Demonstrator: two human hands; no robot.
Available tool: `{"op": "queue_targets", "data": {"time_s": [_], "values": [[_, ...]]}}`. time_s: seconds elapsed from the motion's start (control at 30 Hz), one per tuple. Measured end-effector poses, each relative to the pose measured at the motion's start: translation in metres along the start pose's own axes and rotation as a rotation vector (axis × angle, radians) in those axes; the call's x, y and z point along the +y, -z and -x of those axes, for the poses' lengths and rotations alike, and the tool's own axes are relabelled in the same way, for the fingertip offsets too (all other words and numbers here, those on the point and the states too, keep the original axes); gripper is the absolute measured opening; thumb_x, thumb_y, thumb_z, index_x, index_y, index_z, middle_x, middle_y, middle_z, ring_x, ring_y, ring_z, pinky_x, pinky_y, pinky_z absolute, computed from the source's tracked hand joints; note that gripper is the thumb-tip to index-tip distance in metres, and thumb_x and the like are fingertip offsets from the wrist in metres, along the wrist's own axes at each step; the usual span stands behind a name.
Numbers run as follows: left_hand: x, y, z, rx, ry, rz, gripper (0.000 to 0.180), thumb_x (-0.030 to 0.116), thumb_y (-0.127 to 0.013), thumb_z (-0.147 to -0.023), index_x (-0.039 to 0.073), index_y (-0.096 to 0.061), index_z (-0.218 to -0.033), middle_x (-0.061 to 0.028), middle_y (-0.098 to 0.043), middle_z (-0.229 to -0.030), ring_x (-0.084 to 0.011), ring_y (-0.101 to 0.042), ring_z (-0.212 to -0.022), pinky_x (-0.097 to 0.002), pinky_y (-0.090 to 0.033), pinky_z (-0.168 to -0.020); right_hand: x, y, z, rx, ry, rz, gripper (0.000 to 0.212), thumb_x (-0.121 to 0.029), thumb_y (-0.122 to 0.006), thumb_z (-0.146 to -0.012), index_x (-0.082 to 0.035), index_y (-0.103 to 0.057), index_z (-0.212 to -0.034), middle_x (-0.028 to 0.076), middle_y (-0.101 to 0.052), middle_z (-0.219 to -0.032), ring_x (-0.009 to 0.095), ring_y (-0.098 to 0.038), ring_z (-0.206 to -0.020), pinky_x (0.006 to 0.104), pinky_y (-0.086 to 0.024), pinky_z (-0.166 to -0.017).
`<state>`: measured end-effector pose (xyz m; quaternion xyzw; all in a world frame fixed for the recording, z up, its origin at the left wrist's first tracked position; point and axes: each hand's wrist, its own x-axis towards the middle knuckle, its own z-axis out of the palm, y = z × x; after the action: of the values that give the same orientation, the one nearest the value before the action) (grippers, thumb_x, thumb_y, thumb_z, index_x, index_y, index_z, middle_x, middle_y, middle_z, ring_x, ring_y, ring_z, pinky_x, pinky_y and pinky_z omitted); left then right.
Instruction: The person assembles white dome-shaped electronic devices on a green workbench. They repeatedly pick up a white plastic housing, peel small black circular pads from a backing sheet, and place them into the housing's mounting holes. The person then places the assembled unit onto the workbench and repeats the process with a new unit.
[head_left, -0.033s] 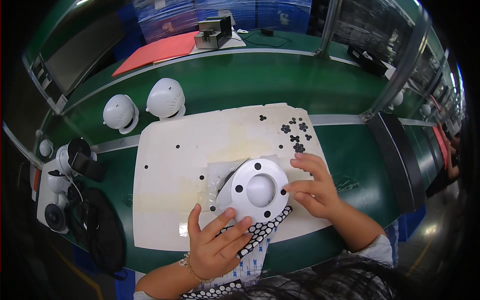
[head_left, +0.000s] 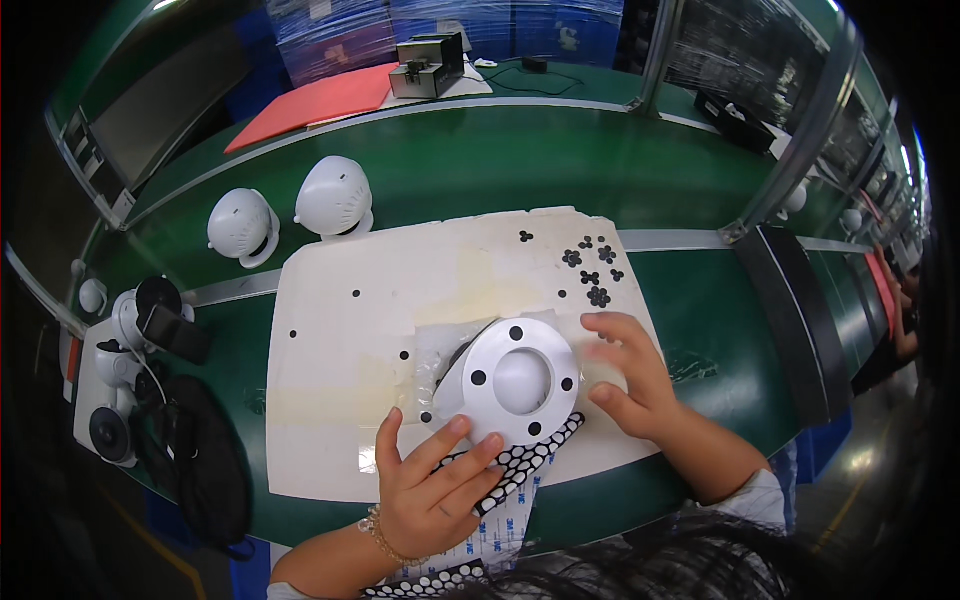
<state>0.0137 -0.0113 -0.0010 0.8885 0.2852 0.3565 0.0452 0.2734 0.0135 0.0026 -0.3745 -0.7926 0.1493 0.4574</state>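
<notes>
A white camera-like device (head_left: pixel 545 425) lies with its flat ring-shaped base facing up, on a clear plastic sheet (head_left: pixel 428 345). Several black round pads sit around the ring, one of them a right-hand pad (head_left: pixel 567 384). My left hand (head_left: pixel 435 490) is open, its spread fingertips resting on the ring's lower left edge. Just right of the device, my right hand (head_left: pixel 640 385) hovers with thumb and fingers apart; some fingers are smeared by motion. Beneath the device and left hand runs a black strip with white round holes (head_left: pixel 525 462), over printed backing paper (head_left: pixel 500 535).
Black dots and dot clusters (head_left: pixel 598 297) lie on the white board (head_left: pixel 330 400). Two white devices (head_left: pixel 335 197) stand behind it. More devices (head_left: pixel 112 430) and a black pouch (head_left: pixel 208 455) are at left. A long black case (head_left: pixel 795 320) lies at right.
My right hand has lifted off the ring's right-hand pad and drawn slightly away, its fingers opening. The left hand and the device hold still.
</notes>
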Motion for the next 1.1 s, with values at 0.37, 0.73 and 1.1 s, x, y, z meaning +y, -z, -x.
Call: {"op": "queue_targets", "data": {"time_s": [0.37, 0.73, 1.1], "values": [[-0.002, 0.006, 0.000, -0.037, -0.031, 0.040, 0.024, 0.005, -0.059, -0.062, 0.014, -0.058, -0.084, 0.0005, -0.058, -0.113, -0.0221, -0.048, -0.112, -0.0558, -0.016, -0.098, -0.018, -0.014, -0.016, 0.135, -0.871, -1.058, 0.022, -0.013, -0.053, -0.082, 0.001, -0.055, -0.099, 0.006, -0.059, -0.089, 0.014, -0.055, -0.085, 0.0265, -0.043, -0.076], [-0.025, 0.005, 0.008, 0.019, -0.225, 0.328, 0.039, 0.003, -0.060, -0.056, 0.003, -0.061, -0.094, -0.0094, -0.059, -0.101, -0.0220, -0.058, -0.080, -0.0303, -0.049, -0.063, 0.175, 0.023, -0.077, 0.182, -0.121, 1.072, 0.018, -0.012, -0.048, -0.084, -0.005, -0.061, -0.094, 0.007, -0.058, -0.083, 0.024, -0.057, -0.081, 0.0336, -0.045, -0.068], [-0.029, 0.015, 0.010, -0.099, -0.230, 0.319, 0.031, 0.012, -0.059, -0.074, 0.010, -0.057, -0.105, -0.0018, -0.055, -0.101, -0.0147, -0.052, -0.081, -0.0266, -0.045, -0.069, 0.141, -0.096, -0.162, -0.501, -0.030, 0.506, 0.041, -0.039, -0.046, -0.085, -0.008, -0.057, -0.110, 0.015, -0.056, -0.110, 0.031, -0.052, -0.104, 0.0400, -0.040, -0.088]]}}
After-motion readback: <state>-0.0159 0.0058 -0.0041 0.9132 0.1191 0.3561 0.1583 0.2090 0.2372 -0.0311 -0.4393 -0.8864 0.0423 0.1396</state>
